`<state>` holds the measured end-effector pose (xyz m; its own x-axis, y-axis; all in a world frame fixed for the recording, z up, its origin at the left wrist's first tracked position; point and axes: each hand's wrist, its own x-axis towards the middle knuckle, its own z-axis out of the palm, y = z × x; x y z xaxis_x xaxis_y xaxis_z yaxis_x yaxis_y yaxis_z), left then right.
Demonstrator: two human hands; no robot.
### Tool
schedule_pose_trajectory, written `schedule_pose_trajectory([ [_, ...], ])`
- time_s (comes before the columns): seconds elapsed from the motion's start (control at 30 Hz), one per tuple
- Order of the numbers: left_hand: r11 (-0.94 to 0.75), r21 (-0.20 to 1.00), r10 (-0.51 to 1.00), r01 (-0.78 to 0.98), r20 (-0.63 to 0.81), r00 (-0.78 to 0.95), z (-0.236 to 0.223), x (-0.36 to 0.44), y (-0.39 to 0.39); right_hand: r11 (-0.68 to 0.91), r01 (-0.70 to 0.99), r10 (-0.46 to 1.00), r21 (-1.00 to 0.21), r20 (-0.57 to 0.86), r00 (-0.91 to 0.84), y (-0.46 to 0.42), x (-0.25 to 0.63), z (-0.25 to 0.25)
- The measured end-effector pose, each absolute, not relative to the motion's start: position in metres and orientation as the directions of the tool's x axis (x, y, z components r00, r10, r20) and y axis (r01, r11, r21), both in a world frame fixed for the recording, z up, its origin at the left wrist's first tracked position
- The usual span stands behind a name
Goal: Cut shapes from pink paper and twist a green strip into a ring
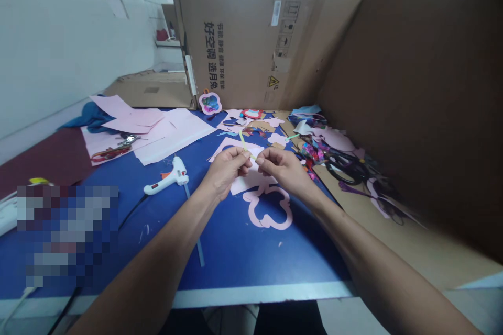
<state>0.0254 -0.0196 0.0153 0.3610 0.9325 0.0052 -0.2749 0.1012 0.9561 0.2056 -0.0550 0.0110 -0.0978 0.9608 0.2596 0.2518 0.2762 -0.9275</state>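
Note:
Both my hands pinch a thin yellow-green strip (242,140) above the middle of the blue table. My left hand (228,167) grips it between thumb and forefinger, with one end sticking up past the fingertips. Close beside it, my right hand (281,167) pinches the strip's other part; what lies inside the fingers is hidden. Under the hands is a pink paper sheet (239,184). A pink flower-shaped paper outline (288,214) lies just in front of my right hand. To the left rests a white hot glue gun (167,180) with a clear glue stick (199,246) near it.
Pink sheets (176,131) and scissors (128,141) lie at the back left. A decorated flower piece (210,103) leans on the tall cardboard box (243,36). Paper scraps and dark coiled material (349,165) crowd the right, beside a cardboard wall (424,89).

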Motion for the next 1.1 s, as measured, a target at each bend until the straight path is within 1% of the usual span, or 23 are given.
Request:
schedule_pose_trajectory([
  [0.13, 0.049, 0.972, 0.930, -0.230, 0.040, 0.366, 0.0121, 0.0250, -0.0190, 0.259, 0.245, 0.965, -0.934, 0.238, -0.112, -0.0562, 0.2033, 0.0141],
  [0.27, -0.031, 0.986, 0.953, -0.163, 0.078, 0.294, 0.0098, 0.0255, -0.0192, 0.227, 0.227, 0.970, -0.947, 0.200, -0.138, -0.0562, 0.2026, 0.0161],
  [0.33, -0.012, 0.985, 0.958, -0.173, 0.060, 0.279, 0.0107, 0.0262, -0.0202, 0.206, 0.197, 0.974, -0.959, 0.182, -0.131, -0.0555, 0.2033, 0.0161],
  [0.47, 0.075, 0.974, 0.931, -0.213, 0.008, 0.364, 0.0144, 0.0263, -0.0224, 0.182, 0.162, 0.980, -0.970, 0.166, -0.107, -0.0543, 0.2050, 0.0165],
  [0.9, 0.151, 0.943, 0.887, -0.296, 0.002, 0.461, 0.0132, 0.0218, -0.0180, 0.126, 0.083, 0.985, -0.989, 0.115, -0.127, -0.0558, 0.2049, 0.0195],
  [1.0, 0.138, 0.938, 0.904, -0.319, 0.013, 0.428, 0.0125, 0.0231, -0.0182, 0.139, 0.073, 0.983, -0.988, 0.129, -0.130, -0.0576, 0.2020, 0.0197],
  [1.1, 0.086, 0.935, 0.947, -0.345, 0.031, 0.320, 0.0088, 0.0283, -0.0197, 0.152, 0.067, 0.983, -0.986, 0.144, -0.114, -0.0600, 0.1961, 0.0174],
])
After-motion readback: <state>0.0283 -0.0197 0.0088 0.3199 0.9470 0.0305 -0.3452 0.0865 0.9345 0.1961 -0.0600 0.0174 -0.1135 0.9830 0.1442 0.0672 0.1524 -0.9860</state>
